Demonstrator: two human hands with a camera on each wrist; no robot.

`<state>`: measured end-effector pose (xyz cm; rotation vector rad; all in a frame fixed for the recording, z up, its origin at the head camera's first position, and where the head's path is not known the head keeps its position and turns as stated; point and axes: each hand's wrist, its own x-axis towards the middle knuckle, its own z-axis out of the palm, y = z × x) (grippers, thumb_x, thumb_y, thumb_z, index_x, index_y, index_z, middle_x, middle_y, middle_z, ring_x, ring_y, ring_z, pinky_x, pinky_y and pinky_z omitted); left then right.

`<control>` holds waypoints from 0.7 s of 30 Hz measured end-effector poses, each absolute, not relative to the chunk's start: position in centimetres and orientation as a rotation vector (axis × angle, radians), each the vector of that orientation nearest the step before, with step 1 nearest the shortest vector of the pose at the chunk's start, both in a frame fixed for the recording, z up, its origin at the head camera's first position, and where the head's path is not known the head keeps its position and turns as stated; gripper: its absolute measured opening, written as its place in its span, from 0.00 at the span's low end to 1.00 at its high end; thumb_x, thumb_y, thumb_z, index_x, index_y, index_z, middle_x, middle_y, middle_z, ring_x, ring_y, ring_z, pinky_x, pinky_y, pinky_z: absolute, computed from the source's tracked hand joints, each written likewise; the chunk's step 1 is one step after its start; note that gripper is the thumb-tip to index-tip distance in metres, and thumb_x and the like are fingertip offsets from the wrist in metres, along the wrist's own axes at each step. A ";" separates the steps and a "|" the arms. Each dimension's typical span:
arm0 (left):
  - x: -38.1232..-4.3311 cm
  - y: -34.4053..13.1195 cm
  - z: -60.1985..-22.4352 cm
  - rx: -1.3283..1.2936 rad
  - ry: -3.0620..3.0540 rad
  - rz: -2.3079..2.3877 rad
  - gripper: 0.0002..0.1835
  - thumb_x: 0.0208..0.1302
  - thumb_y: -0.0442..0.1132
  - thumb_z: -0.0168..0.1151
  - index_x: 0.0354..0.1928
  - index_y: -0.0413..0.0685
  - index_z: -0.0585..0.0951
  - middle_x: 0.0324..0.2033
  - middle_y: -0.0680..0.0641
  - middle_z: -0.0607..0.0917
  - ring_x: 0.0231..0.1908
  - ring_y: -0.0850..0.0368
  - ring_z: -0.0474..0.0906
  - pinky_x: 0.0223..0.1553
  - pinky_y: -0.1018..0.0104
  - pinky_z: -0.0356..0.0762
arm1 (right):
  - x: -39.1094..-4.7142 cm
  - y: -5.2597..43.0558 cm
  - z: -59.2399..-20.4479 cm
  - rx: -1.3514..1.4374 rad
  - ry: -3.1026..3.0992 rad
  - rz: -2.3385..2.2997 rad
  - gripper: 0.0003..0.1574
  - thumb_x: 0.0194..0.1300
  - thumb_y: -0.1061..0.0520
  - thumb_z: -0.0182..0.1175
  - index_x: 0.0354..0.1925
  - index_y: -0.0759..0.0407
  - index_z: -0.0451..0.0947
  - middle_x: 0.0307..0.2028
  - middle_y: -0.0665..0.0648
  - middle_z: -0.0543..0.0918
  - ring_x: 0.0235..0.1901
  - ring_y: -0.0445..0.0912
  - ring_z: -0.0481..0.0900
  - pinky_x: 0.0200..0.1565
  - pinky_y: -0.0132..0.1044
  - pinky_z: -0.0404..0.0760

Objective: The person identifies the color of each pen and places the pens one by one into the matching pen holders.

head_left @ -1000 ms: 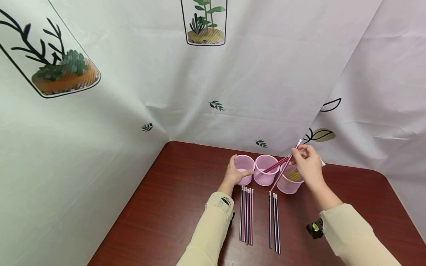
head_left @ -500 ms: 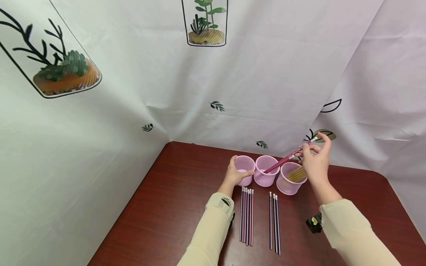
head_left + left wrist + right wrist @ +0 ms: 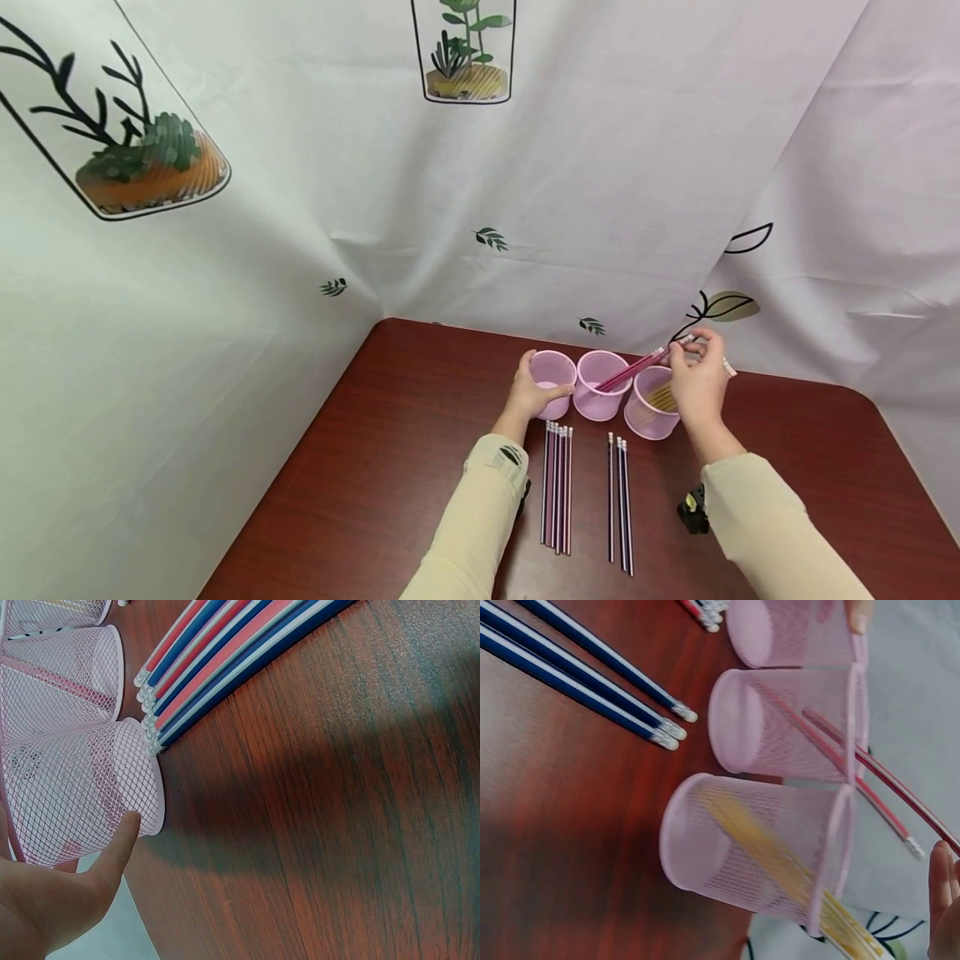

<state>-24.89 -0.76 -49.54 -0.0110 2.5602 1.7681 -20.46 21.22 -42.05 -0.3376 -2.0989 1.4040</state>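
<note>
Three pink mesh pencil cups stand side by side. My left hand (image 3: 527, 395) grips the left cup (image 3: 553, 408), its thumb along the near wall. My right hand (image 3: 699, 387) pinches a red pencil (image 3: 909, 796) near its eraser end, above the right cup (image 3: 647, 423). The pencil slants left, its lower end inside the middle cup (image 3: 597, 407). Another red pencil (image 3: 889, 817) leans in that same cup, eraser end up. Several yellow pencils (image 3: 769, 855) lean in the right cup, partly hidden by my right hand in the head view.
On the dark red table (image 3: 390, 450), a row of several red and blue pencils (image 3: 557, 492) lies before the left cup. Three dark blue pencils (image 3: 621, 504) lie farther right. A white patterned cloth (image 3: 480, 275) hangs behind the table.
My right hand lifted the red pencil from over the table, swung it up and rightward, then lowered it into the middle cup. My left hand has stayed on the left cup.
</note>
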 end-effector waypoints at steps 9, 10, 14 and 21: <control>-25.0 -0.9 -49.9 0.034 2.590 1.791 0.53 0.36 0.44 0.79 0.65 0.47 0.59 0.56 0.35 0.70 0.52 0.42 0.70 0.55 0.52 0.67 | -20.7 20.4 -43.5 -0.353 -2.064 1.456 0.12 0.62 0.66 0.58 0.43 0.72 0.72 0.31 0.62 0.80 0.20 0.26 0.74 0.25 0.19 0.73; -25.3 -0.9 -50.6 0.064 2.612 1.796 0.53 0.35 0.48 0.79 0.65 0.48 0.59 0.54 0.35 0.71 0.51 0.43 0.71 0.53 0.53 0.68 | -20.7 20.4 -43.6 -0.368 -2.075 1.442 0.12 0.61 0.65 0.58 0.43 0.71 0.73 0.32 0.63 0.80 0.21 0.25 0.73 0.25 0.18 0.73; -25.2 -1.0 -50.5 0.066 2.604 1.795 0.54 0.34 0.50 0.79 0.65 0.50 0.60 0.54 0.35 0.71 0.50 0.43 0.72 0.52 0.53 0.69 | -20.6 20.2 -43.7 -0.416 -2.130 1.379 0.12 0.62 0.63 0.59 0.42 0.69 0.75 0.35 0.67 0.82 0.20 0.21 0.69 0.25 0.17 0.69; -25.3 -1.0 -50.6 0.066 2.595 1.801 0.54 0.35 0.50 0.79 0.65 0.49 0.60 0.55 0.35 0.70 0.51 0.44 0.71 0.53 0.53 0.68 | -20.5 20.1 -43.9 -0.441 -2.210 1.285 0.11 0.63 0.59 0.59 0.41 0.66 0.79 0.35 0.67 0.83 0.19 0.19 0.67 0.24 0.17 0.66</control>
